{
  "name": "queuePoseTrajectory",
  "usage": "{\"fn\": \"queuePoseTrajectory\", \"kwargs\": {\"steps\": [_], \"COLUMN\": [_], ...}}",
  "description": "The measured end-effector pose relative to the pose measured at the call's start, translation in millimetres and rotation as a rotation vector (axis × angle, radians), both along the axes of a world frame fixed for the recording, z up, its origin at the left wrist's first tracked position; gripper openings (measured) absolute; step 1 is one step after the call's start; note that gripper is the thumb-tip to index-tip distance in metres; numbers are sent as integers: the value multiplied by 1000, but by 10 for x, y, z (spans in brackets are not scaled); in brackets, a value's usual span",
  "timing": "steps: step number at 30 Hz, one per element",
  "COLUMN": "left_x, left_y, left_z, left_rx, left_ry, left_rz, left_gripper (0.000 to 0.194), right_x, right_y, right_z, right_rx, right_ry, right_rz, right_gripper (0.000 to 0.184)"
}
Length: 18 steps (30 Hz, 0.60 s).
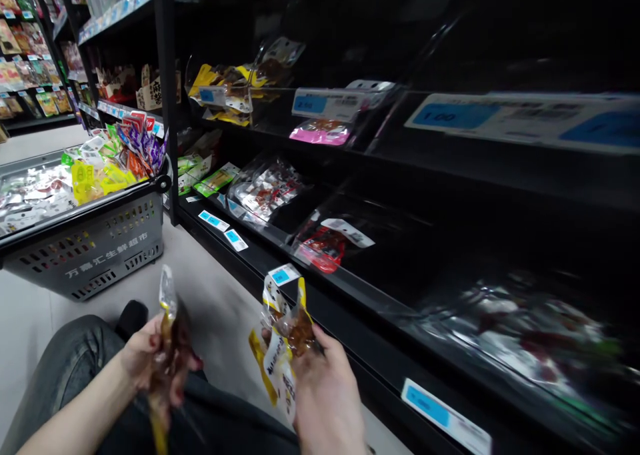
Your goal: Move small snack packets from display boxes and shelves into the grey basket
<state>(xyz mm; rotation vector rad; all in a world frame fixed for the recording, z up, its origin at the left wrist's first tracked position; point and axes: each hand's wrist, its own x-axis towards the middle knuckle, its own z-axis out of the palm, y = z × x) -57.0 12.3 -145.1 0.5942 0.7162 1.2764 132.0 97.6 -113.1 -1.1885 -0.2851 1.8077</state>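
Note:
My left hand (145,355) is closed on a snack packet (167,328), which is held edge-on and blurred, with a pale top and a yellow lower end. In my right hand (327,395) are yellow-and-white snack packets (280,355) with brown food showing through clear film; I cannot tell exactly how many. Both hands are low in front of the shelf, above my lap, with a gap between them. Similar yellow packets (220,85) lie in a clear bin on the upper shelf.
A grey shopping basket (110,255) full of colourful packets stands on the floor at left. Black shelves (240,248) with price tags (285,274) run along the right. Clear bins there hold silver packets (270,188), a red packet (325,248) and a pink one (320,133).

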Motion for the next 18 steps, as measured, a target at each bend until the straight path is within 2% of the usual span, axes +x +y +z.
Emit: {"fn": "queuePoseTrajectory", "kwargs": {"steps": [2,4,7,11,12,13,15,16,18], "left_x": [2,17,52,71,65,54,30,23,28], "left_y": [27,66,132,166,164,161,154,151,146], "left_z": [217,293,219,95,87,86,99,107,122], "left_rx": [-14,-10,-9,58,77,99,150,168,173], "left_ry": [53,144,344,525,590,675,862,921,922], "left_rz": [17,111,280,404,405,384,283,220,95], "left_gripper": [39,35,46,79,76,66,33,23,21], "right_x": [19,31,19,-36,-50,-64,-90,-104,-135], "right_y": [3,7,0,-46,-60,-72,-91,-97,-104], "right_z": [10,17,35,66,68,64,34,9,-54], "right_rx": [63,166,250,253,255,258,270,279,295], "right_ry": [-15,-52,-110,-145,-146,-148,-169,-187,-218], "right_rz": [-16,-43,-81,-37,-5,34,101,120,128], "right_gripper": [31,27,25,33,35,37,39,40,41]}}
